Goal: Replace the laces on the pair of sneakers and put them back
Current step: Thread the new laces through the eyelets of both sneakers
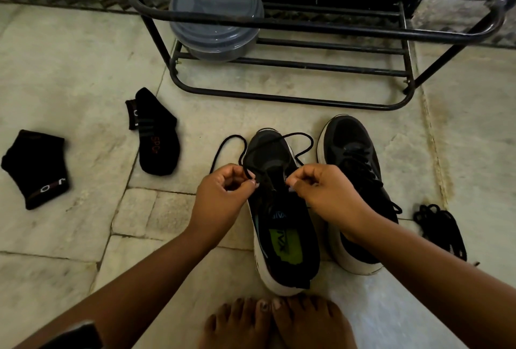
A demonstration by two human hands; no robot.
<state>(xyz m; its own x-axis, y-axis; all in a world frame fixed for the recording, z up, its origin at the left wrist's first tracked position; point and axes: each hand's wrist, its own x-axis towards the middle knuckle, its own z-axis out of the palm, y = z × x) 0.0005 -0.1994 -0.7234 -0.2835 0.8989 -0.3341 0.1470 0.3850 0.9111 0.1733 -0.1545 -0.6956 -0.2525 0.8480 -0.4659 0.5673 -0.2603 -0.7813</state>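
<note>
Two black sneakers with white soles stand side by side on the floor. The near-left sneaker (282, 225) has a green insole and a loose black lace (231, 140) looping past its toe. My left hand (223, 195) pinches one end of that lace at the sneaker's left eyelets. My right hand (321, 189) pinches the other end at the right eyelets. The right sneaker (353, 170) is laced. A bundle of black laces (439, 225) lies on the floor to the right.
A black metal shoe rack (293, 97) stands behind the sneakers with a grey lidded container (216, 19) on its lower shelf. Two black socks, one (156, 133) nearer and one (36, 170) farther left, lie on the stone floor. My bare feet (276, 323) are just below the sneaker's heel.
</note>
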